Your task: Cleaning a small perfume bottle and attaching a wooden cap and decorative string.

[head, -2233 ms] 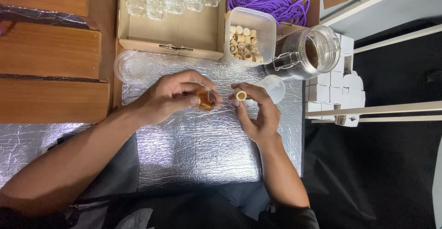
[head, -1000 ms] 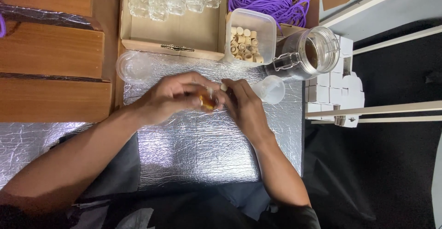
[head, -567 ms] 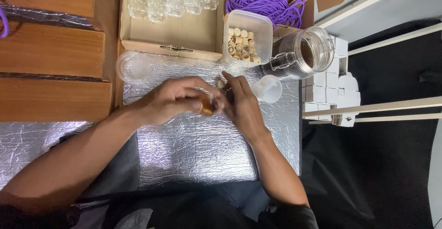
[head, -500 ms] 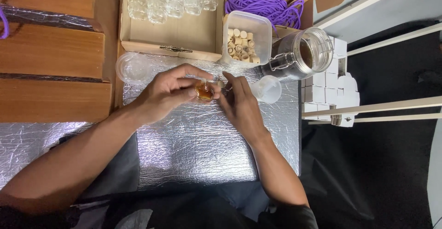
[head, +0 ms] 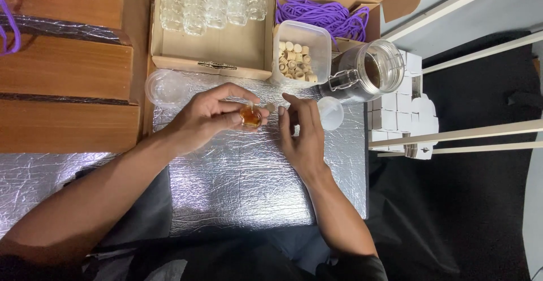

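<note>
My left hand (head: pixel 209 114) pinches a small glass bottle (head: pixel 250 116) filled with amber liquid, a cork stopper at its mouth, just above the silver foil mat (head: pixel 243 185). My right hand (head: pixel 302 134) hovers beside it with fingers spread and straight, holding nothing; its fingertips are a short way right of the bottle. A white funnel (head: pixel 330 113) lies right of that hand.
A clear tub of corks (head: pixel 300 55) and a glass jar with a clamp lid (head: pixel 367 72) stand behind the hands. A cardboard box (head: pixel 212 43) holds several empty bottles; purple cord (head: pixel 322 15) fills another box. A clear round lid (head: pixel 164 87) lies left. Wooden steps (head: pixel 62 77) are at left.
My right hand brought a cork to the bottle, pressed it in, then let go and opened. The left hand kept holding the bottle in about the same place.
</note>
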